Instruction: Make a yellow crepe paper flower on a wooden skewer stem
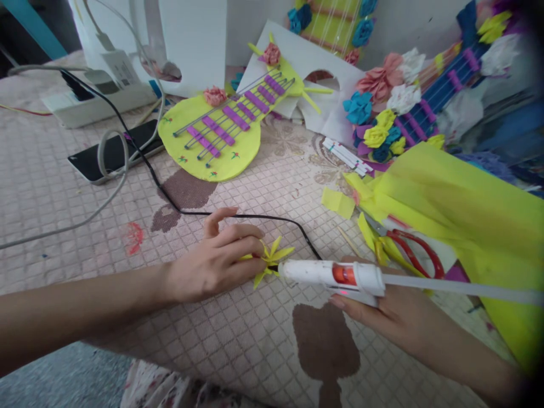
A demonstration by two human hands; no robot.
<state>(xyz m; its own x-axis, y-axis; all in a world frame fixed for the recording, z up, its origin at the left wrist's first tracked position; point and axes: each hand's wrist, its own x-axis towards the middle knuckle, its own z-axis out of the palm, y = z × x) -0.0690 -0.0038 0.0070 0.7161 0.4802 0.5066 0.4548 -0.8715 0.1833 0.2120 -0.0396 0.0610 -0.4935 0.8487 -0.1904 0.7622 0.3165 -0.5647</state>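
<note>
A white hot glue gun (pixel 314 273) with a long glue stick (pixel 450 286) in its back end is gripped by my right hand (pixel 391 314). Its dark nozzle touches or nearly touches the middle of a small yellow paper flower (pixel 276 252) with narrow pointed petals. My left hand (pixel 225 255) has its fingers closed on the flower's left side against the tablecloth, the index finger raised and bent. The fingertips partly cover the petals, so the exact hold is hidden.
A black cord (pixel 255 216) crosses the cloth to the glue gun. A yellow paper guitar (pixel 212 139) lies behind, near a phone (pixel 119 150) and a power strip (pixel 80 105). Red-handled scissors (pixel 419 252) and yellow paper sheets (pixel 459 192) lie right, below a blue flowered guitar (pixel 425 116).
</note>
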